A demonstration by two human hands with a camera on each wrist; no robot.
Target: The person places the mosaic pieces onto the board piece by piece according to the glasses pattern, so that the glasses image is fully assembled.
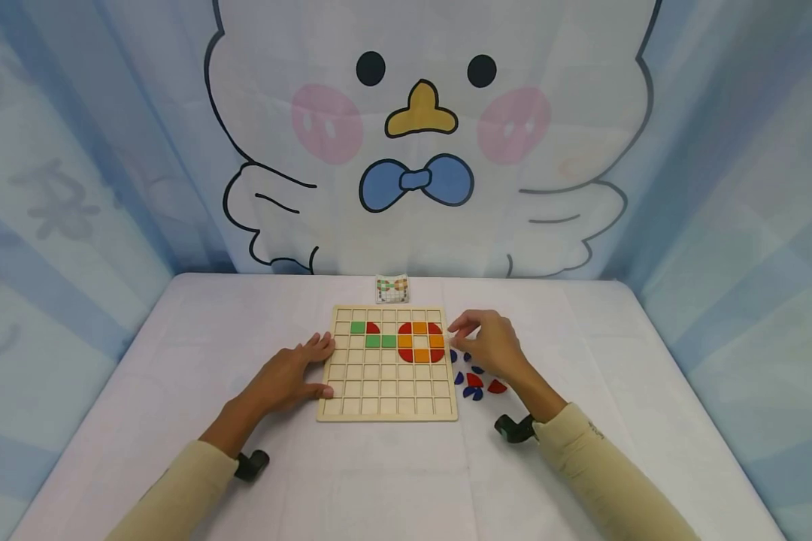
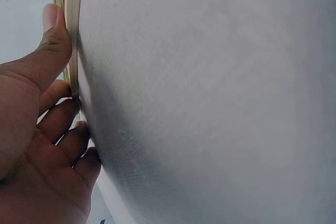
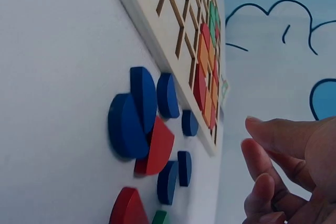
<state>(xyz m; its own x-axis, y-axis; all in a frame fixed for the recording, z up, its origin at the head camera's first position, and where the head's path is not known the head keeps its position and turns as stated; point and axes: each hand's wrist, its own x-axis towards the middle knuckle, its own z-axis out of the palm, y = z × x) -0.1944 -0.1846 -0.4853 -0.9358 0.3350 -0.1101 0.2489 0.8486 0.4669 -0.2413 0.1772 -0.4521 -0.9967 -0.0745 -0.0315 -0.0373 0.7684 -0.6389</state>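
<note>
A pale wooden grid board (image 1: 382, 406) lies flat on the table. My left hand (image 1: 287, 376) touches its left edge with outstretched fingers and thumb; in the left wrist view the thumb (image 2: 54, 35) presses along the board's side. Green squares (image 1: 373, 341) and one red quarter-round piece (image 1: 373, 328) sit in cells at upper left. To their right, orange squares (image 1: 420, 328) and red corner pieces form a ring. My right hand (image 1: 492, 344) hovers beside the board's upper right edge, fingers loosely bent. The right wrist view shows nothing between thumb and fingertips.
Several loose blue pieces (image 3: 124, 124) and red pieces (image 3: 163, 145) lie beside the board's right edge, below the right hand. A small green piece (image 3: 160, 217) shows among them. A small patterned card (image 1: 392, 289) stands behind the board, near the curtain (image 1: 419, 233).
</note>
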